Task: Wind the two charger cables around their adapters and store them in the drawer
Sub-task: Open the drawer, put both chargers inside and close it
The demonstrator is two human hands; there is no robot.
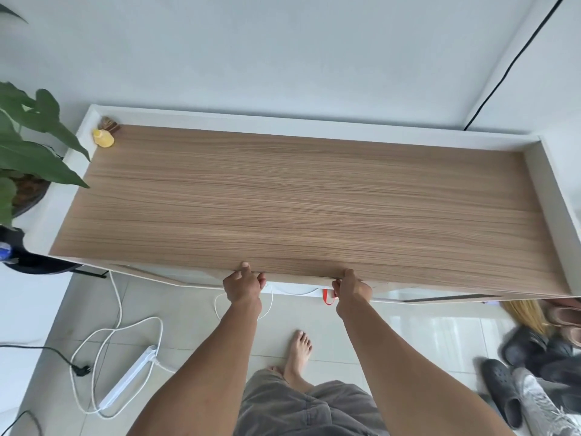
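My left hand [244,283] and my right hand [351,287] are both curled at the front edge of the wooden cabinet top [298,196]. A thin white charger cable [217,305] hangs in loops under my left hand and runs right, below the edge, toward my right hand. A red strap [328,296] dangles from my right fingers. Just under the top, the white drawer [188,276] stands slightly pulled out. No adapter shows; my hands and the cabinet edge hide whatever they hold.
A white power strip [129,377] with tangled cords lies on the tiled floor at the left. A potted plant [28,146] stands left of the cabinet, and a small yellow figure [103,138] sits in its back left corner. Shoes [534,372] are piled at the right.
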